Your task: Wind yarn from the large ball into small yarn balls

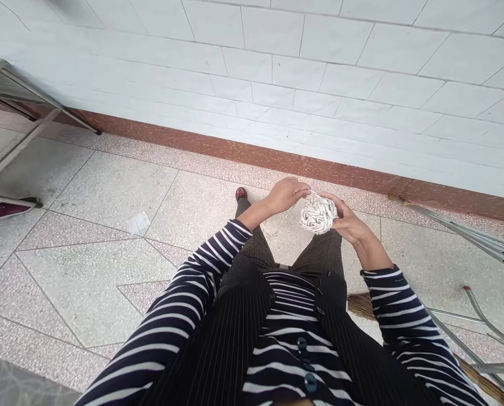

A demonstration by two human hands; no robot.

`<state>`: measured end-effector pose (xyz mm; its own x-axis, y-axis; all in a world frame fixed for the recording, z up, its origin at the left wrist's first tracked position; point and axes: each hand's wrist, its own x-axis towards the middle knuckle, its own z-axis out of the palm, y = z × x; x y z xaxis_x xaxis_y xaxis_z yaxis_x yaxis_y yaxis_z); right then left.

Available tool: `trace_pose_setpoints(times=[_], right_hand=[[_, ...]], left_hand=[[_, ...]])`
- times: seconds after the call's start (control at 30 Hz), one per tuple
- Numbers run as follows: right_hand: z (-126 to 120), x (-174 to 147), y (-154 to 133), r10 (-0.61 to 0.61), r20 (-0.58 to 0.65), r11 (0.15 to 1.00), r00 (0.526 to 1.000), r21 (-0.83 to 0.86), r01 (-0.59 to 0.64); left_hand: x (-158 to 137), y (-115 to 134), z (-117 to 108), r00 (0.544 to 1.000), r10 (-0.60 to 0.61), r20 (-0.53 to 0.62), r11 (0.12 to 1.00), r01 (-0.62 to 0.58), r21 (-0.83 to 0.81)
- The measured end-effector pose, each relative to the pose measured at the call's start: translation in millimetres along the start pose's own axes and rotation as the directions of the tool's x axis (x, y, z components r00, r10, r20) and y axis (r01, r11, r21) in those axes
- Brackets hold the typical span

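Observation:
A ball of white cord (318, 215), wound in thick overlapping strands, is held in front of my body above the floor. My right hand (347, 221) grips it from the right side, thumb below and fingers above and behind. At its upper left, my left hand (288, 194) pinches a thin strand of the cord that runs to the top of the ball. The left fingertips are closed together, close to the ball. Where the far fingers of my right hand end is hidden behind the ball.
A white tiled wall (277, 73) with a red-brown base strip stands ahead. At left is a metal-framed table (23, 138) with a dark red shoe (10, 210) near it. A paper scrap (138, 223) lies on the floor. Metal poles (467, 225) and a broom (362, 305) are at right.

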<state>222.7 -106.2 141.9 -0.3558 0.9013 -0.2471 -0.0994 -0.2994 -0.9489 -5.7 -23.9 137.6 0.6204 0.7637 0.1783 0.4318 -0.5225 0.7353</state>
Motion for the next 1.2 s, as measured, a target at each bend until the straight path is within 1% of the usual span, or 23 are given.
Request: trace_pose_setpoints(times=[0.07,0.13,0.23,0.33,0.4,0.53,0.6,0.77,0.97,1.07,1.2], right_hand=[[5.7,-7.9,-3.2,-0.043,0.034,0.994,0.999,0.104,0.039],[11.1,-13.9,-7.4,-0.073,0.062,0.982,0.995,0.178,0.061],[17.5,-17.9,-13.3,-0.099,0.063,0.966,0.993,0.245,0.080],[22.0,-17.2,-19.4,-0.116,0.036,0.963,0.993,0.248,0.104],[24.4,-15.7,-23.8,-0.130,0.006,0.963,0.992,0.238,0.125],[28.7,-13.3,-31.6,-0.167,-0.105,0.948,0.980,0.256,0.189],[30.9,-12.5,-35.1,-0.177,-0.127,0.944,0.976,0.260,0.205],[36.1,-10.4,-46.5,-0.229,-0.112,0.946,0.967,0.210,0.248],[41.1,-9.4,-56.8,-0.241,-0.110,0.955,0.964,0.151,0.256],[42.8,-9.7,-59.5,-0.251,-0.097,0.953,0.963,0.151,0.263],[44.7,-8.3,-64.4,-0.255,-0.073,0.956,0.964,0.131,0.262]], left_hand=[[-5.0,-5.9,8.4,0.997,-0.075,0.024,0.993,0.076,-0.086],[-11.4,-11.3,17.6,0.990,-0.125,0.058,0.974,0.133,-0.181],[-20.3,-17.4,30.4,0.984,-0.150,0.092,0.945,0.170,-0.279],[-25.5,-22.2,38.3,0.982,-0.159,0.104,0.928,0.185,-0.325],[-27.1,-26.2,40.6,0.980,-0.171,0.104,0.922,0.196,-0.333],[-28.5,-36.6,42.9,0.976,-0.196,0.095,0.920,0.216,-0.326],[-29.7,-40.9,44.6,0.975,-0.199,0.102,0.922,0.221,-0.318],[-33.4,-41.8,50.5,0.965,-0.226,0.137,0.912,0.258,-0.319],[-32.7,-41.1,61.3,0.972,-0.199,0.128,0.922,0.230,-0.312],[-33.3,-44.7,66.9,0.974,-0.192,0.118,0.934,0.219,-0.283],[-38.4,-49.7,74.0,0.961,-0.245,0.128,0.941,0.267,-0.206]])
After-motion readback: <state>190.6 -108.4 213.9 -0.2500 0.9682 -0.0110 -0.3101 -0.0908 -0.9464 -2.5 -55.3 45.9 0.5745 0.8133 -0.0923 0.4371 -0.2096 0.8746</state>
